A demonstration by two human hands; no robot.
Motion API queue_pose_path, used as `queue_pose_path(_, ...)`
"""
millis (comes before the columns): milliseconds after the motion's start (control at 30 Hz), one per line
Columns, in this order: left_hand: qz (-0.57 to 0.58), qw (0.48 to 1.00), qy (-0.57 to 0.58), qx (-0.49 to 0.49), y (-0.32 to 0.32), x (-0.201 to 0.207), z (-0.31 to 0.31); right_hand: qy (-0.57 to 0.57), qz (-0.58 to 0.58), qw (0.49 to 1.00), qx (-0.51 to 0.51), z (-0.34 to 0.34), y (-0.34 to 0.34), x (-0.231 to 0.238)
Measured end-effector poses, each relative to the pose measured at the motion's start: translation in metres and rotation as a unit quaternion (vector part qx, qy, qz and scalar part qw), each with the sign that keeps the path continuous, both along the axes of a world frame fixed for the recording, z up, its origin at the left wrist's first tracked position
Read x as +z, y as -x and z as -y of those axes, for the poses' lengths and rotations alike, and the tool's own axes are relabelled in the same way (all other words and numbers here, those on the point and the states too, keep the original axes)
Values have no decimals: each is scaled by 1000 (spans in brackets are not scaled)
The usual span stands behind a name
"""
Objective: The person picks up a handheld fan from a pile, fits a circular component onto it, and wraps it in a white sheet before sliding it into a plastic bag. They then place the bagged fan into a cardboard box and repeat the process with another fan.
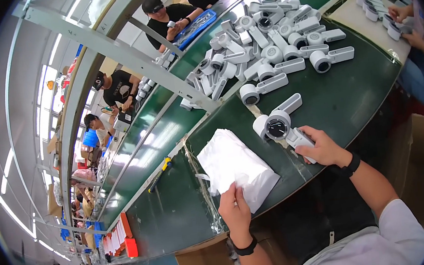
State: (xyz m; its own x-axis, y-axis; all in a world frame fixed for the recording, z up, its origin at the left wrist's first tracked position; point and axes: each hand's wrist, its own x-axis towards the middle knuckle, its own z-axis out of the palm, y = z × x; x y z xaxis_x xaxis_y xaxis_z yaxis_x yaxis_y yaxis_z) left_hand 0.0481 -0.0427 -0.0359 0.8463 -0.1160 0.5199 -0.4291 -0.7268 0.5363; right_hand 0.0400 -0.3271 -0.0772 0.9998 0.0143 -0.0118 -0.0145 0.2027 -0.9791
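My right hand is closed round the handle of a light grey handheld fan, whose round dark-centred head points away from me. Just behind it a second handheld fan lies on the green table, partly covered by the first. On the table's near side rests a stack of thin white plastic bags. My left hand pinches the near edge of that stack between thumb and fingers. Whether a single bag is separated cannot be made out.
A large heap of handheld fans covers the table's far side. Left of the bags lies a yellow-and-black tool. An orange box of white papers stands at the left. A metal post slants overhead. Co-workers sit across; another person's hands work at right.
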Motion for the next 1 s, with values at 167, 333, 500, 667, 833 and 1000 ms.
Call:
queue_pose_path(167,-109,953,284,7,-2,-10,4,19,4,1000,-1,1,0,4)
queue_pose_path(333,-111,960,255,-12,7,-14,26,26,48,998,-17,-2,2,3)
queue_pose_path(500,-86,962,261,0,19,-24,40,-13,66,998,-5,-18,19,19)
queue_pose_path(667,-133,924,352,-63,31,-24,67,-40,89,995,-8,-57,33,27)
queue_pose_path(833,-147,901,404,-62,44,-19,71,27,80,994,-68,-74,34,31)
queue_pose_path(1000,-155,886,430,-72,47,-22,66,22,89,990,-109,-87,31,25)
